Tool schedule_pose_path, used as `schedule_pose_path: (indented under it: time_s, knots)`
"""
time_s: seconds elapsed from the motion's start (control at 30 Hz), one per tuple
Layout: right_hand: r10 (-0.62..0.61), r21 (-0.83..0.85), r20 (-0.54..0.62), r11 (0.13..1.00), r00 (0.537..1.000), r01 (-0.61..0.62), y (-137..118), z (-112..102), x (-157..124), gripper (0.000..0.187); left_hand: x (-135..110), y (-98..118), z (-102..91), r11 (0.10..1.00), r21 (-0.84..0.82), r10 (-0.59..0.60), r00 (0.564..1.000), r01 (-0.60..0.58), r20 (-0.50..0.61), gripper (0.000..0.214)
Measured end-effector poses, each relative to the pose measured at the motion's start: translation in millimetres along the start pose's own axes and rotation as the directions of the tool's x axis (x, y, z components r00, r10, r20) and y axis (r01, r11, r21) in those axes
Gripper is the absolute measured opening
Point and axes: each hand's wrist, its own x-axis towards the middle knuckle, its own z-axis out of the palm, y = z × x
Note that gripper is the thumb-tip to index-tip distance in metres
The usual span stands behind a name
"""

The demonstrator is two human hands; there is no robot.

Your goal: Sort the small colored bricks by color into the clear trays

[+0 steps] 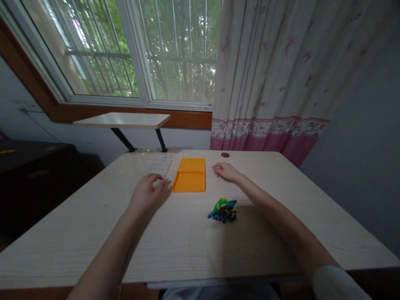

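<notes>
An orange, shallow, open case (189, 182) lies flat on the table, a ridge crossing it between its two halves. My left hand (150, 191) is beside its near left corner, thumb and fingers apart in a loose curve. Whether the fingertips touch the case I cannot tell. To the right of the case, my right hand (225, 171) hovers over the table with its fingers curled together; anything between them is too small to make out. A small heap of green, blue, black and yellow plastic pieces (223, 210) sits nearer to me, below the right hand.
Clear plastic pieces or trays (160, 161) lie behind my left hand. A raised white shelf (125, 119) stands on black brackets at the back left. There is a round cable hole (225, 155) near the back edge. A curtain (265, 83) hangs behind the table (93, 233).
</notes>
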Motion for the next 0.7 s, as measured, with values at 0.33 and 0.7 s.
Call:
schedule_pose_path:
  time_s: [0.33,0.7]
  knots:
    - [-0.137,0.21,0.15,0.972,0.979,0.104,10,-21,-55,0.029,7,-46,-4.6,0.901,0.194,-0.414,0.901,0.387,0.126,0.095]
    - [-0.42,0.079,-0.125,0.899,0.899,0.431,-60,-13,-71,0.06,23,62,-1.0,0.792,-0.571,-0.143,0.976,0.213,0.166,0.076]
